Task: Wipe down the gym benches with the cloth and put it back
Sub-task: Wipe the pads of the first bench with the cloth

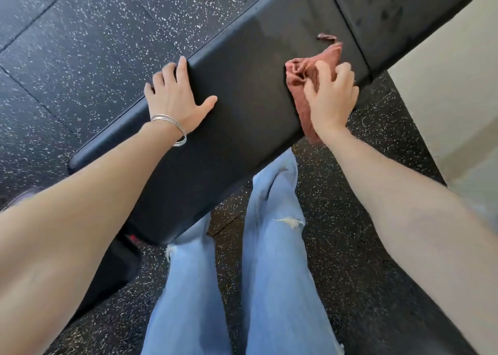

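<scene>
A black padded gym bench (242,106) runs diagonally from lower left to upper right. My right hand (332,96) presses a crumpled reddish-brown cloth (304,71) onto the pad near its near edge, fingers closed on it. Part of the cloth hangs over the bench edge below my wrist. My left hand (177,96), with thin silver bangles on the wrist, lies flat on the pad's far edge, fingers spread and curled over the side. A second pad section (398,12) at the upper right shows smudges.
Black rubber floor tiles with white flecks (80,44) surround the bench. My legs in light blue jeans (269,260) stand against the bench's near side. A pale wall (452,98) rises at the right. The bench's dark frame (118,268) shows at the lower left.
</scene>
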Tool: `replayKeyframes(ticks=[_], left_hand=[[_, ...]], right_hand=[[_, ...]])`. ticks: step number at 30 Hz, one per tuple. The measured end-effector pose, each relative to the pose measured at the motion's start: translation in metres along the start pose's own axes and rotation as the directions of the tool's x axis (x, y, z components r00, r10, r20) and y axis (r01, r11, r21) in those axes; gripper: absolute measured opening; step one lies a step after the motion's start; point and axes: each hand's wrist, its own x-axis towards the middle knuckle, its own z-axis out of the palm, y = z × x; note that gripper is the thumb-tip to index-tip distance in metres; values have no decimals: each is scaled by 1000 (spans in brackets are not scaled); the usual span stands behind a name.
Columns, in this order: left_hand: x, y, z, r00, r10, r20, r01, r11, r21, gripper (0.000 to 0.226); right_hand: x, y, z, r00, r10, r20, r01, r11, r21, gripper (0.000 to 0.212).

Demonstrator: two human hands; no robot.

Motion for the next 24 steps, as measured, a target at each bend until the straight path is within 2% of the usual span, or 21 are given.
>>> replayKeyframes(ticks=[3,6,8,10,12,14,18,24], left_hand=[[13,25,-1,1000,-1,-26,1,1000,-6,90],[25,48,-4,1000,2,-30,-3,1000,-10,90],[32,61,-5,999,3,-32,-3,1000,-10,90],[38,71,-5,1000,-7,-29,7,1000,-5,90],[42,76,-4,999,-32,-26,32,999,2,90],[42,77,-4,999,-49,-22,50,999,14,90],[40,83,-1,995,-98,-22,98,995,16,92],[48,95,-3,979,-205,-7,205,979,-8,91]], right_hand=[[55,24,-3,988,150,-22,-151,988,-37,35],[41,8,0,974,226,-22,-226,974,-13,37],[5,-7,0,992,122,-9,-122,992,44,34],[-16,-5,-2,990,-144,1,144,989,44,26],[-1,13,-5,914,-405,-10,405,914,13,21],[28,29,-8,840,-543,9,543,840,-14,21],[92,28,-11,872,-473,123,477,879,-8,33],[154,-17,-10,867,-479,138,486,873,-23,35]])
